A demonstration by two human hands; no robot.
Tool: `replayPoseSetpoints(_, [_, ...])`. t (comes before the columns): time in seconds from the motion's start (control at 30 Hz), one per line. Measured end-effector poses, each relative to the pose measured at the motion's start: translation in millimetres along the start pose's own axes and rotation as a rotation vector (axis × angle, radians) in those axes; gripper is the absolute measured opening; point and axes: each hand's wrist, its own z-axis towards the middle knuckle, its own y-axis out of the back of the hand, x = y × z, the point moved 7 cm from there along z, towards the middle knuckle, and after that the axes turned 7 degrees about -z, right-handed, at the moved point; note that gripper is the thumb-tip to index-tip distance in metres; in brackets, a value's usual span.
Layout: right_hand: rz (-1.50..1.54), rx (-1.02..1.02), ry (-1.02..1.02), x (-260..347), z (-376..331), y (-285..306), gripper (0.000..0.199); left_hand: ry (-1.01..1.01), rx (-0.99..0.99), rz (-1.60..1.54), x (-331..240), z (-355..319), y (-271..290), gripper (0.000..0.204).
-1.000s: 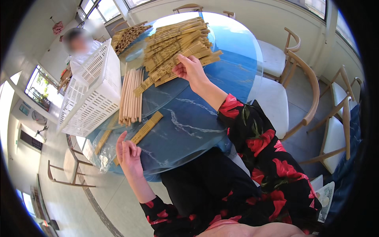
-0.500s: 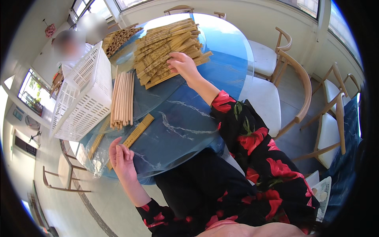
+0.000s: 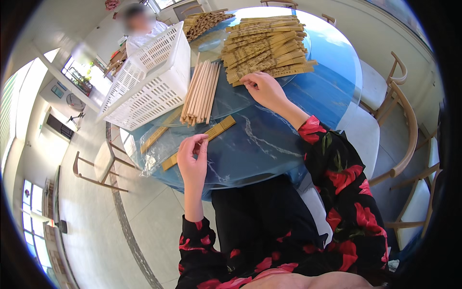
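My right hand (image 3: 266, 91) is at the near edge of a heap of flat yellow printed paper sleeves (image 3: 264, 41), its thumb and fingers pinched together by the lowest ones; whether one is between them is unclear. Lower left, my left hand (image 3: 192, 156) is raised over the near table edge with curled fingers, thumb against fingertips. Whatever it holds, if anything, is hidden. Just beyond those fingertips lies a single yellow sleeve (image 3: 220, 127), partly covered by the hand. A bundle of pale wooden sticks (image 3: 201, 94) lies between the heap and the basket.
A white slatted plastic basket (image 3: 144, 113) stands at the table's left. Clear crumpled plastic (image 3: 150, 156) and another yellow sleeve (image 3: 155, 138) lie near it. Behind is a brown stick pile (image 3: 204, 26); a person (image 3: 142, 36) sits beyond. Chairs (image 3: 380, 86) surround the blue round table (image 3: 332, 91).
The view has swung left, shifting everything rightward. My right hand has drawn back from over the heap to its near edge. My left hand's fingers have closed more beside the single sleeve.
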Motion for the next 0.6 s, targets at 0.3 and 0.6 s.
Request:
replayPoseSetpoints(0.3, [0.027,0.022,0.146,17.5,-2.7,-11.0,0.017,-0.317,0.092,0.686,-18.5,39.6,-38.2,0.02])
replayPoseSetpoints(0.6, [0.321,0.332,0.229,61.1,-22.8,-29.2,0.029,-0.484,0.052,0.398,-48.8,18.8,-37.2,0.022])
